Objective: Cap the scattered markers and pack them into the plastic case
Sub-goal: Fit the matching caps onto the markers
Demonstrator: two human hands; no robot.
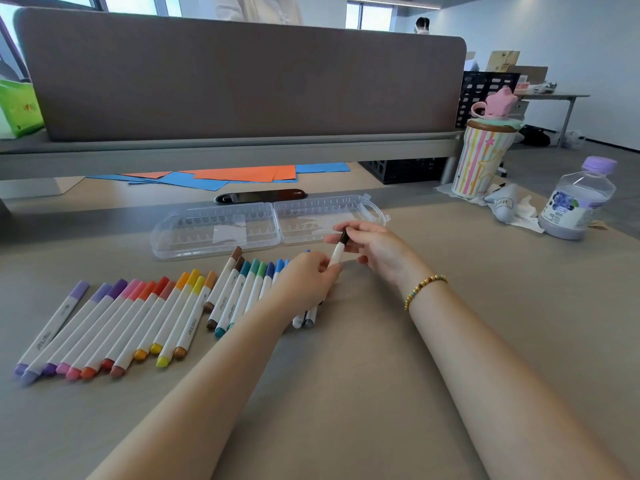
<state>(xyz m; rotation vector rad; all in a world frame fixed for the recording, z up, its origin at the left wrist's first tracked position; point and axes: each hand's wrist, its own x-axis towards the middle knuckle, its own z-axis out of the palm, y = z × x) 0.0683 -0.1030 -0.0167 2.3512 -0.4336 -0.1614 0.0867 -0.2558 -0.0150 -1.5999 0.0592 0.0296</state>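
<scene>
A clear plastic case (221, 226) lies open and flat at the middle of the table, both halves showing no markers. In front of it several capped markers (145, 317) lie side by side, running from purple at the left through pink, orange, yellow and brown to green and blue. My left hand (304, 282) grips the white barrel of a marker (337, 254) above the right end of the row. My right hand (374, 247) pinches that marker's dark brown cap end (344, 237). Some markers are hidden under my left hand.
A black phone (261, 196) lies behind the case, with orange and blue paper sheets (242, 174) farther back under a grey divider panel (242, 77). At the right stand a striped tumbler (481, 161), a purple-capped bottle (578, 202) and crumpled tissue (509, 206).
</scene>
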